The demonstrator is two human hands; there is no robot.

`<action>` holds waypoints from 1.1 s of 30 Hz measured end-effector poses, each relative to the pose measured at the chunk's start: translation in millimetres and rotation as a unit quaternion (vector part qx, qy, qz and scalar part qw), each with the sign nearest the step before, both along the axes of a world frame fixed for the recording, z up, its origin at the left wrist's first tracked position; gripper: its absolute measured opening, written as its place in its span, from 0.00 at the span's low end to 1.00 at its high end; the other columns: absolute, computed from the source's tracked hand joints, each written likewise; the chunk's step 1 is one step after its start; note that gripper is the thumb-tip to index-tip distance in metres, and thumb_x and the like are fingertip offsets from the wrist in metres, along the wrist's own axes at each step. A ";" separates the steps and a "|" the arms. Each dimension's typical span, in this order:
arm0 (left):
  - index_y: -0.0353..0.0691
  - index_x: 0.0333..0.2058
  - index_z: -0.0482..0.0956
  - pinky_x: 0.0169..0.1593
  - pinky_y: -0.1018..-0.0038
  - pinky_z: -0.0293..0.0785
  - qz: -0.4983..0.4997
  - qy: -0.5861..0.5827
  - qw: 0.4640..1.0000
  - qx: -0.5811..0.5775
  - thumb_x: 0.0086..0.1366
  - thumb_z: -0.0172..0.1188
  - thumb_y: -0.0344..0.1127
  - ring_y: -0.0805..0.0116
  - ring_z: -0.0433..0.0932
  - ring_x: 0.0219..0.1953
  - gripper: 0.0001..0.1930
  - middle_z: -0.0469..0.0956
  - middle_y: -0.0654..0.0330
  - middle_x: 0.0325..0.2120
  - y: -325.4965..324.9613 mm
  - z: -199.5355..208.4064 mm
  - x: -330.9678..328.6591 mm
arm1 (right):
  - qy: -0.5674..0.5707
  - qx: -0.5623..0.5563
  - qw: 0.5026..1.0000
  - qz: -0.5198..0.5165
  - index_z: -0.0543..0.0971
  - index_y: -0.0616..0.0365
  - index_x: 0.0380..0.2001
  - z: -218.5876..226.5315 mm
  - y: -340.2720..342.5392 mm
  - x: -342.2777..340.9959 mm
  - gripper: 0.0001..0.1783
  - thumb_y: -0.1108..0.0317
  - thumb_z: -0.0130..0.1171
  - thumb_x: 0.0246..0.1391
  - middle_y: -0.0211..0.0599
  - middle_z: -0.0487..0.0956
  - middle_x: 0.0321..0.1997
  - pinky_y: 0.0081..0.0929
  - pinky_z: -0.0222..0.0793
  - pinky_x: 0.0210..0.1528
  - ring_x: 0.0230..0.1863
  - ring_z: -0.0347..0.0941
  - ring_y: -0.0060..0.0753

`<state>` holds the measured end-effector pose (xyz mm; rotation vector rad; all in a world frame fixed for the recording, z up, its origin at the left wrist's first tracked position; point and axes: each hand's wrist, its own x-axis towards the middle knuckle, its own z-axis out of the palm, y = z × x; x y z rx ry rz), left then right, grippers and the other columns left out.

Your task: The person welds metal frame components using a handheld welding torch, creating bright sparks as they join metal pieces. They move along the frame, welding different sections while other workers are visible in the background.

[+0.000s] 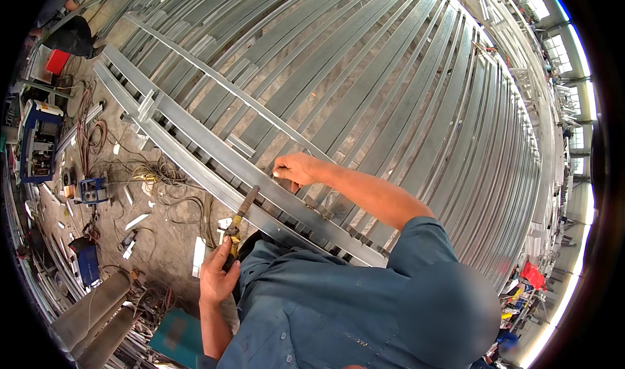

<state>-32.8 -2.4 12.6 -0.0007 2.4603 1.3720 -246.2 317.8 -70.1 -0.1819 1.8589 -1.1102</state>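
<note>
In the lower left of the frame the left hand (219,269) is wrapped around one yellow-and-dark hand tool (232,231), whose brownish end slants up across the outer rail (195,168) and hides a little of it. Near the centre the right hand (299,170) has its fingers curled together at the inner rail (244,167); I cannot tell whether they pinch anything small.

These two rails run side by side from the upper left to the lower centre, where the dark blue shirt (338,297) covers part of them. Beyond, long grey slats (371,102) fill the upper middle and right, too many and too overlapped to count.

On the floor at left, tangled cables (163,174) lie across the ground among scattered offcuts. Three blue machines stand there: a large one (40,141), a small one (91,191) and a lower one (84,261). One teal box (177,336) sits at the bottom left, and one red cloth (532,274) at the lower right.
</note>
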 end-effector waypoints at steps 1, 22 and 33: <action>0.42 0.67 0.72 0.51 0.66 0.79 -0.003 0.016 1.000 0.007 0.56 0.67 0.20 0.50 0.85 0.49 0.37 0.82 0.43 0.51 3.0 -2.2 -1.3 | -0.001 0.004 1.000 -0.001 0.78 0.58 0.49 0.4 0.5 -0.2 0.15 0.58 0.52 0.73 0.36 0.82 0.30 0.31 0.80 0.32 0.28 0.86 0.31; 0.45 0.66 0.74 0.54 0.66 0.79 0.012 0.036 0.999 0.016 0.57 0.66 0.23 0.51 0.84 0.53 0.35 0.82 0.44 0.53 15.7 -15.5 5.4 | 0.096 0.046 0.988 0.108 0.81 0.51 0.55 -15.5 1.7 -7.0 0.18 0.54 0.52 0.73 0.35 0.86 0.34 0.32 0.79 0.37 0.29 0.84 0.26; 0.56 0.69 0.71 0.41 0.63 0.81 0.023 0.018 1.000 -0.001 0.61 0.63 0.31 0.49 0.84 0.37 0.35 0.82 0.51 0.48 18.6 -4.7 6.7 | 0.051 0.084 0.993 0.060 0.82 0.55 0.56 -16.3 2.0 -4.4 0.23 0.51 0.58 0.69 0.43 0.87 0.43 0.35 0.79 0.41 0.31 0.85 0.33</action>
